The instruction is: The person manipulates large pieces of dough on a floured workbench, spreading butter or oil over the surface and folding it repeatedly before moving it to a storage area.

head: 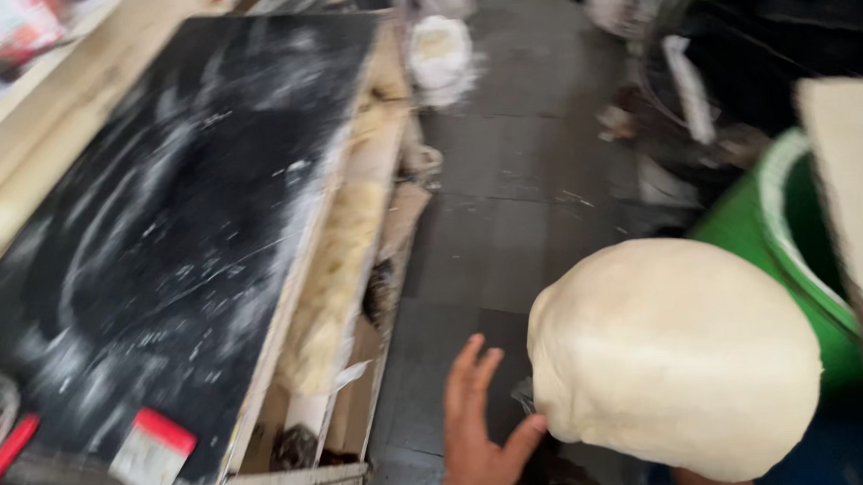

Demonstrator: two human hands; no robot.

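One hand (pixel 476 440) shows, the left, fingers spread wide, thumb touching the lower left edge of one big dough ball (pixel 673 358). The right hand is hidden under the dough, grip unclear. One green tub (pixel 770 222) sits behind; one floured black board (pixel 172 238) lies left; all blurred

I see my left hand (pixel 476 440) spread open, thumb touching the left side of a large pale dough mass (pixel 673 358). A green tub (pixel 765 222) sits just behind it. A flour-dusted black worktop (pixel 171 228) lies to the left; the view is blurred.
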